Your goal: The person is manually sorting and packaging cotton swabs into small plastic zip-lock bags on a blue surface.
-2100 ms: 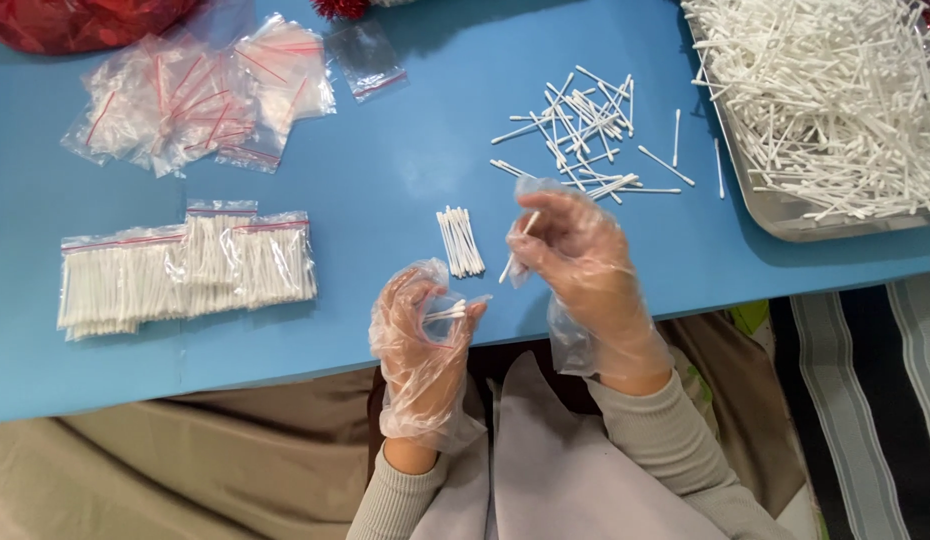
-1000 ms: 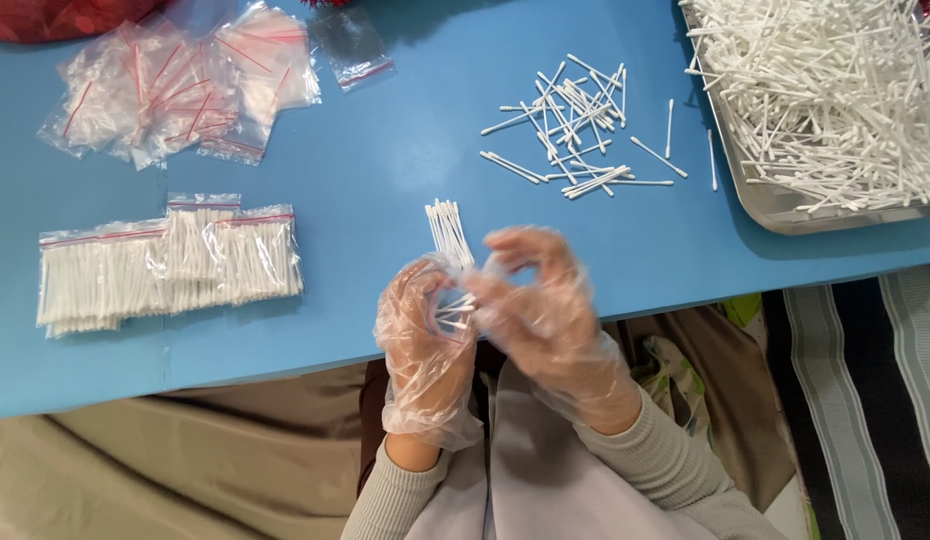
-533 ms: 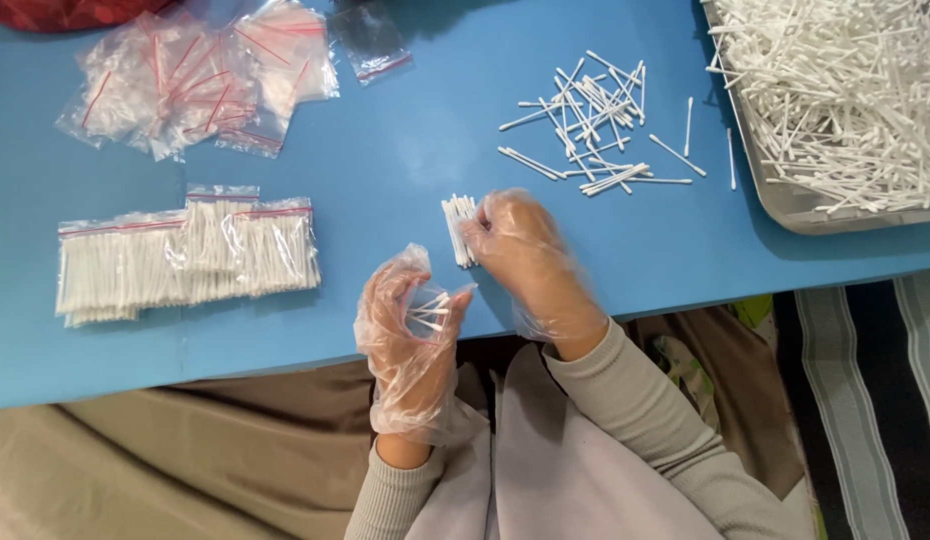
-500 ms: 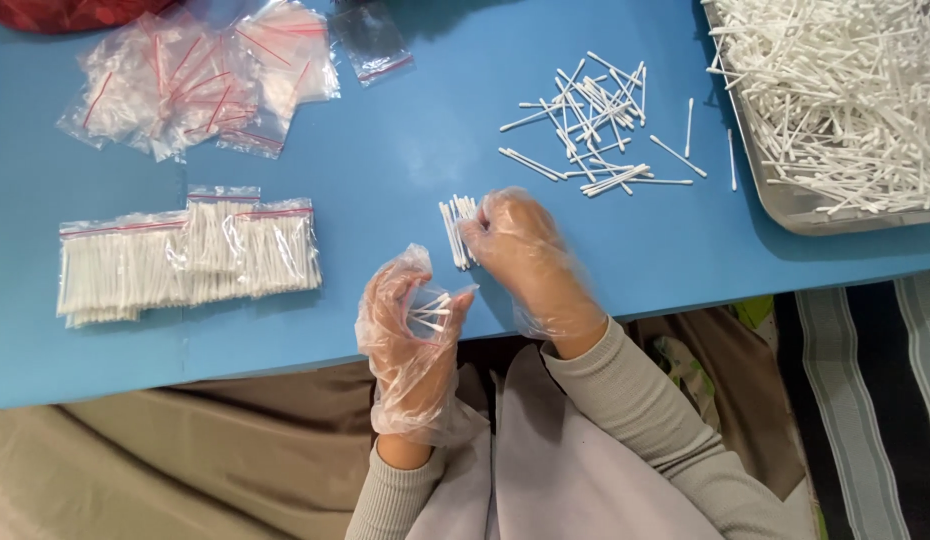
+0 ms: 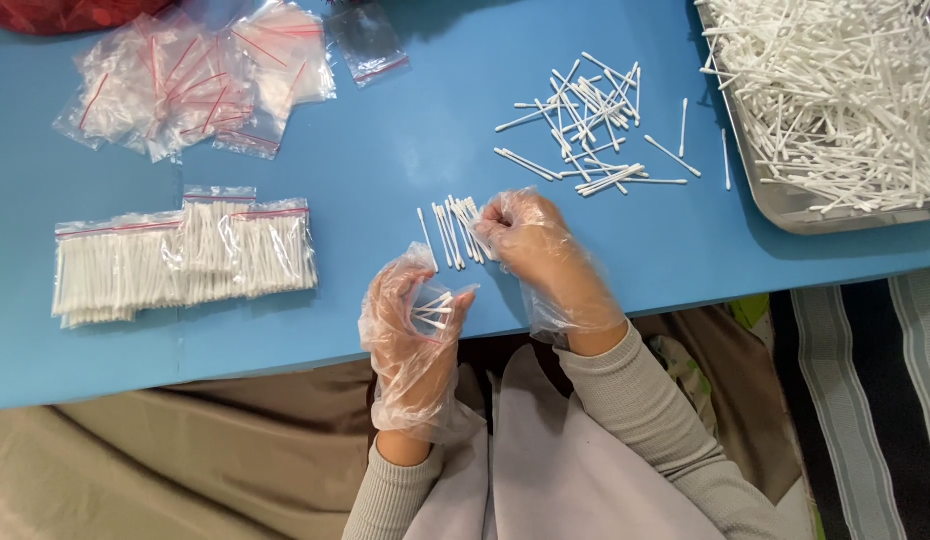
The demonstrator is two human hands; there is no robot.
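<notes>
Blue is the colour of the surface [image 5: 405,150] carrying everything. Both hands are wearing loose clear plastic gloves. The left hand [image 5: 415,330] is hovering over the near edge of the surface, its fingers curling shut around a small bunch of white cotton swabs [image 5: 433,310] whose tips are poking out toward the thumb. The right hand [image 5: 533,245] is resting just inside the near edge, slightly farther in than the left, its fingertips pressing closed on the right end of a short row of swabs [image 5: 453,232] lying side by side on the surface; one swab of that row is lying a little apart to the left. The two hands are sitting near each other without touching.

Beyond the right hand, toward the far edge, a loose scatter of swabs [image 5: 585,125] is lying criss-crossed. At the far right corner a metal tray [image 5: 775,205] is holding a big heap of swabs [image 5: 835,90] and is overhanging the right edge of the picture. Near the left edge, filled zip bags of swabs [image 5: 180,258] are lying in an overlapping row. At the far left corner, a pile of empty clear zip bags [image 5: 195,85] with red seal strips is lying rumpled, with one more empty bag [image 5: 367,45] lying just to its right.
</notes>
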